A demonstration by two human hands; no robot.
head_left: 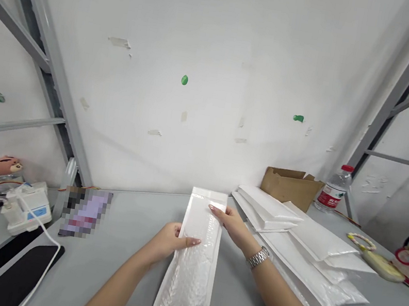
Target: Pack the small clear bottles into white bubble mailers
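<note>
Held in front of me over the grey table is a white bubble mailer (191,276), its flap end towards the wall. My left hand (173,242) grips its left edge, thumb lying across the front and fingers curled behind. Near the top right edge, my right hand (230,222) pinches the same mailer, thumb on the front face; a metal watch sits on that wrist. Just right of my right arm lies a loose pile of white bubble mailers (303,242), several overlapping at angles.
An open cardboard box (290,188) and a red-capped water bottle (334,190) stand behind the pile. Right of it are a beaded bracelet (362,241) and a yellowish case (383,266). On the left lie a white power strip (28,207) with a cable and a black mat (17,273).
</note>
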